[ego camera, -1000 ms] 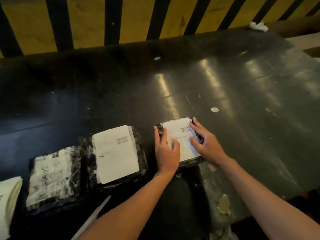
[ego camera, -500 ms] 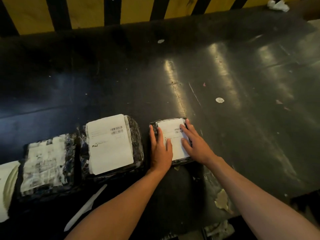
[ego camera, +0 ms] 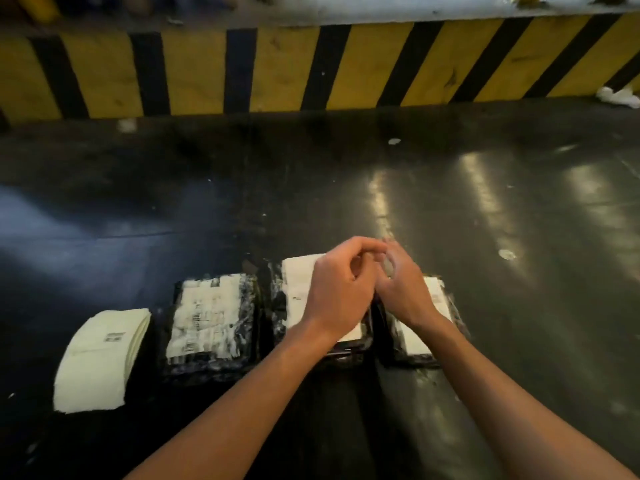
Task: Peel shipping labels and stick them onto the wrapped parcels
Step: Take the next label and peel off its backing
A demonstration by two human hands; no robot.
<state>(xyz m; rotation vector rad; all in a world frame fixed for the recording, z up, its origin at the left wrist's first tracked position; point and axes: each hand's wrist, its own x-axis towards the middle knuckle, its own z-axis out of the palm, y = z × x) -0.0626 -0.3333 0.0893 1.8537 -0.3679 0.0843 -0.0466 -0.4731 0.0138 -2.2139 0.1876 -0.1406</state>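
Above three labelled parcels (ego camera: 212, 317), print unreadable, left hand (ego camera: 337, 289) and right hand (ego camera: 403, 289), fingers curled together, grip unclear.

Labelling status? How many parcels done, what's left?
Done: all three wrapped parcels in the row show white labels: left parcel, middle parcel and right parcel. In hand: left hand and right hand meet above the parcels, fingers together; whether they hold anything is unclear. Left: a stack of labels lies at the far left, but no unlabelled parcel is in view.
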